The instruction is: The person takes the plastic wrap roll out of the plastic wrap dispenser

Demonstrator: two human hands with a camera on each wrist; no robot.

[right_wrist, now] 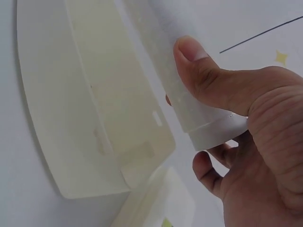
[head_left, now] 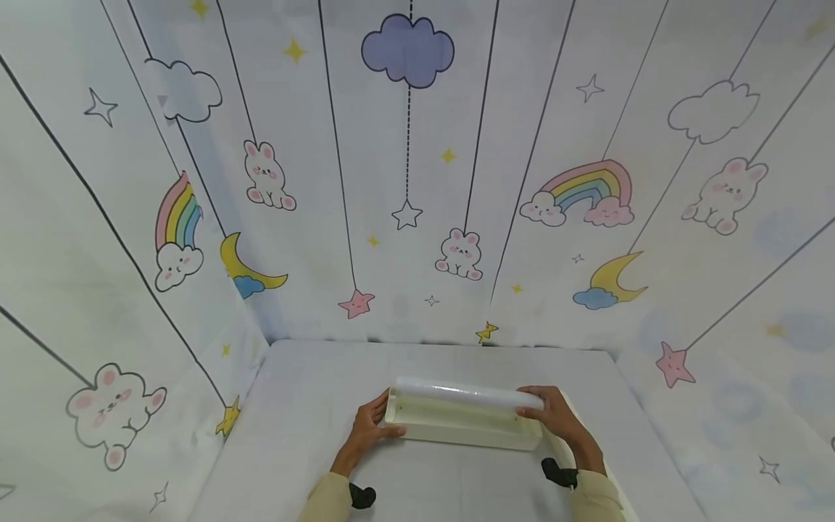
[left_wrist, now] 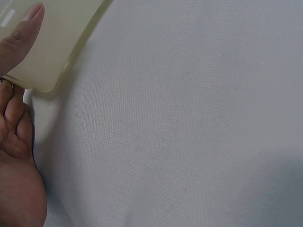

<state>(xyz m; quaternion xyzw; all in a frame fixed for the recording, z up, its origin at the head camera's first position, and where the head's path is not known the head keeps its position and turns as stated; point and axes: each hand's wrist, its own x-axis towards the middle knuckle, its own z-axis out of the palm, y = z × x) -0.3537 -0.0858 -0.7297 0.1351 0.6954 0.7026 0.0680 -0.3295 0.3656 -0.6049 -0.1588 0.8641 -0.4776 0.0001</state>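
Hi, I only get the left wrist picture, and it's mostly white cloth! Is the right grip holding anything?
Observer: Yes, the right grip holds a shiny white roll near one end.
Operator: Cool! And what's the pale corner I see at the top left?
Observer: The head view shows it's one end of a long, open box.
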